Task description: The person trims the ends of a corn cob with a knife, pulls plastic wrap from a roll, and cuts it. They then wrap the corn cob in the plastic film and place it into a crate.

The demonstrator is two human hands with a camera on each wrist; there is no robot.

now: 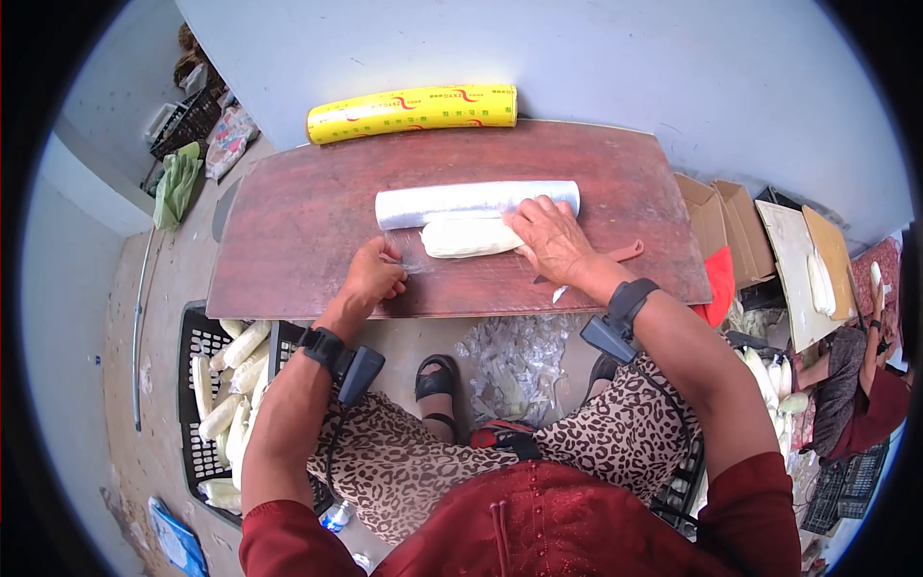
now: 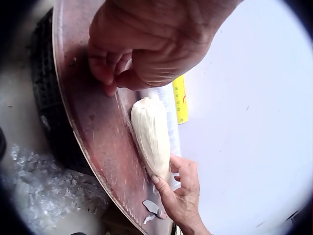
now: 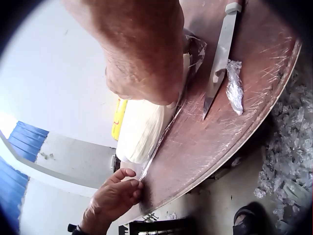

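An ear of corn in pale husk (image 1: 469,238) lies on clear plastic film (image 3: 155,154), beside a roll of the film (image 1: 433,205). My right hand (image 1: 553,236) grips the corn's right end, thumb on the near side and fingers over the far side. Left of the corn, my left hand (image 1: 370,273) pinches the film's edge between thumb and fingertips. A knife (image 3: 221,61) with a reddish handle lies on the table by my right hand, partly under the forearm in the head view. Next to its blade is a crumpled scrap of film (image 3: 234,88).
A yellow printed roll (image 1: 413,113) lies along the back edge of the red-brown table (image 1: 288,221), near the wall. Black crates of corn (image 1: 197,423) stand below at both sides. Film scraps (image 1: 514,361) cover the floor between the feet. Cardboard boxes (image 1: 726,226) stand at the right.
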